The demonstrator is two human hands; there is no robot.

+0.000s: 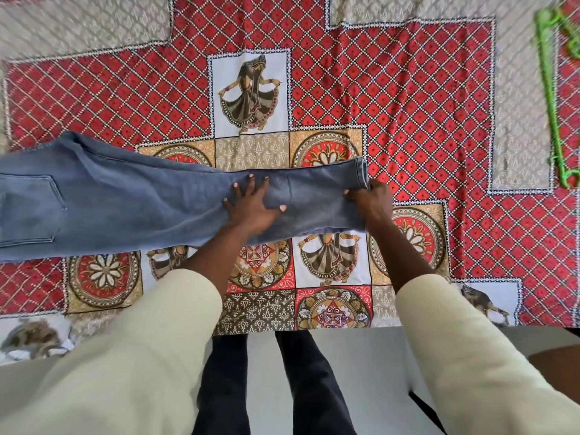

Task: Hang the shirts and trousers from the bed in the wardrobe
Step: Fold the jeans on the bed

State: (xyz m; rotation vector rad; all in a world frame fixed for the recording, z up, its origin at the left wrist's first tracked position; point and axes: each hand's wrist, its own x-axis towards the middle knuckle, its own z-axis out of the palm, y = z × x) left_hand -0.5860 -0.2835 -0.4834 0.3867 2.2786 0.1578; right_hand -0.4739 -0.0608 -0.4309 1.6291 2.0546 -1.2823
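Two hands work blue jeans (125, 199) (on the bedspread (408, 89)): left hand (254, 205) presses flat, fingers spread; right hand (370, 199) grips the hem.

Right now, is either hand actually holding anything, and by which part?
The right hand grips the jeans at the leg hem end. The left hand holds nothing: it presses flat, fingers spread, on the leg.

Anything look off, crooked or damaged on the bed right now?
Nothing stands out. The jeans lie flat on the bedspread, left hand pressing the leg, right hand holding the hem. The green hanger lies apart, far right.
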